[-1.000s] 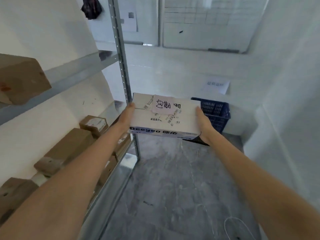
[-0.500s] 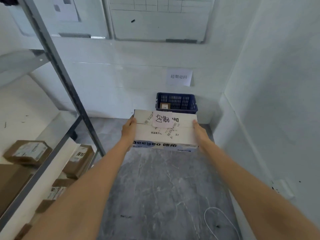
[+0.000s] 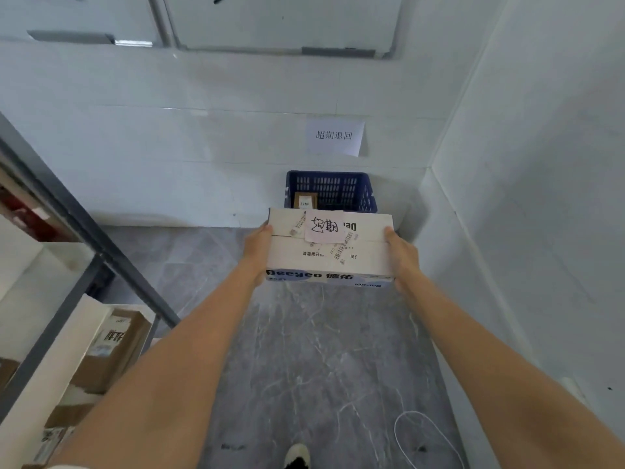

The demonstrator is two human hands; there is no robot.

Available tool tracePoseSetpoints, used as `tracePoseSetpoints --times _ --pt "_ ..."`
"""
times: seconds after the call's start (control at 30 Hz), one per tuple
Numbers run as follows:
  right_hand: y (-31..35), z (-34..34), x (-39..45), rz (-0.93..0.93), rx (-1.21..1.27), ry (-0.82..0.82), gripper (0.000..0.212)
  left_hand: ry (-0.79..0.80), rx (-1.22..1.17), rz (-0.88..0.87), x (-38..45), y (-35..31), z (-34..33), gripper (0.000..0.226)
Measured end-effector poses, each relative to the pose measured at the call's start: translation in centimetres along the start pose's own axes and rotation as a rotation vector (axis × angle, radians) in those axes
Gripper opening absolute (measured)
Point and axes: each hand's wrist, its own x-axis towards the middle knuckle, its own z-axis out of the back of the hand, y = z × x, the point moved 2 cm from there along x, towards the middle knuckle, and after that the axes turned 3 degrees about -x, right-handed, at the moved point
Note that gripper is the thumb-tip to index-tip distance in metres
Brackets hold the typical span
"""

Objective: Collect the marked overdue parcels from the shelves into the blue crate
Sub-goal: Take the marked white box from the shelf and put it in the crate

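The left hand (image 3: 258, 249) grips the left end of the white parcel (image 3: 329, 250), thumb on its top edge and the other fingers hidden beneath; the right hand (image 3: 400, 257) grasps the right end the same way. Between them the parcel is held level, above the grey floor (image 3: 321, 360), with a pink handwritten note (image 3: 323, 226) stuck across its top among barcode labels. Just beyond the parcel's far edge sits the blue crate (image 3: 341, 189), on the floor against the far wall, a small brown box (image 3: 305, 200) lying inside it. A paper sign (image 3: 334, 137) hangs on the wall above the crate. To the left, the dark shelf frame (image 3: 84, 231) slants close to the left arm, brown parcels (image 3: 111, 346) on its lower shelf. The right wall runs close beside the right arm, leaving a narrow strip of floor leading to the crate. A thin white cord (image 3: 426, 434) loops on the near floor at right
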Motion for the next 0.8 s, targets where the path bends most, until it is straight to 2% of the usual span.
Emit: tracePoseSetpoints --times 0.17,0.3,0.5,0.67,0.8 --pt "1.5 -0.9 6.1 -0.038 -0.035 -0.014 0.031 0.031 0.036 -0.003 6.2 -1.6 -3.1 0.038" --pt "3.0 -1.4 11.8 -0.018 -0.039 -0.026 0.038 0.063 0.068 0.015 11.2 -2.8 -6.4 0.036" --pt "5.7 -2.1 22.4 -0.032 -0.091 -0.02 0.038 0.009 0.14 -0.014 20.8 -4.4 -12.1 0.039" --pt "6.6 -3.4 30.6 -0.085 -0.098 -0.007 0.041 0.027 0.144 0.047 28.6 -4.3 -14.8 0.043" --pt "7.9 -6.0 36.4 -0.123 -0.119 0.0 0.035 0.083 0.098 0.111 34.7 -4.0 -16.1 0.041"
